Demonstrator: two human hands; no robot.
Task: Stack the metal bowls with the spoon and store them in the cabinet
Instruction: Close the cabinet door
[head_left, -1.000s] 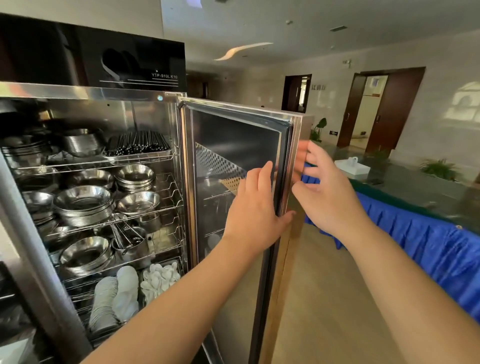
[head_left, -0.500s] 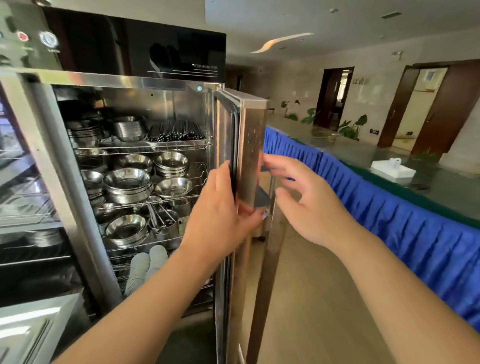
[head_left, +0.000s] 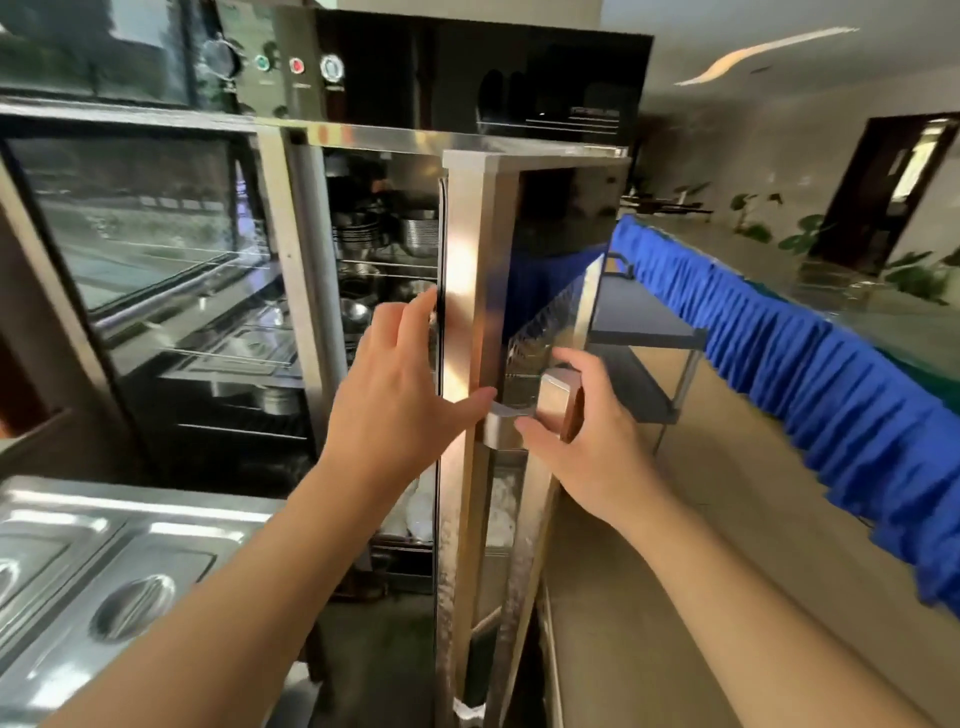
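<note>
Swinging further shut than half a second ago, the cabinet door (head_left: 462, 291) now hides most of the shelves. Left hand (head_left: 400, 395) lies flat and open on the door's edge; right hand (head_left: 587, 431), fingers loosely curled, touches the door handle (head_left: 558, 400) without gripping. Metal bowls (head_left: 363, 228) sit inside the cabinet (head_left: 467, 78), at eleven o'clock from the left hand.

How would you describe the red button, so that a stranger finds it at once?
Look at the black control panel on top of the steel cabinet. Near its left end sits a row of small round controls. The red button is the only red one, just right of the green button.
</note>
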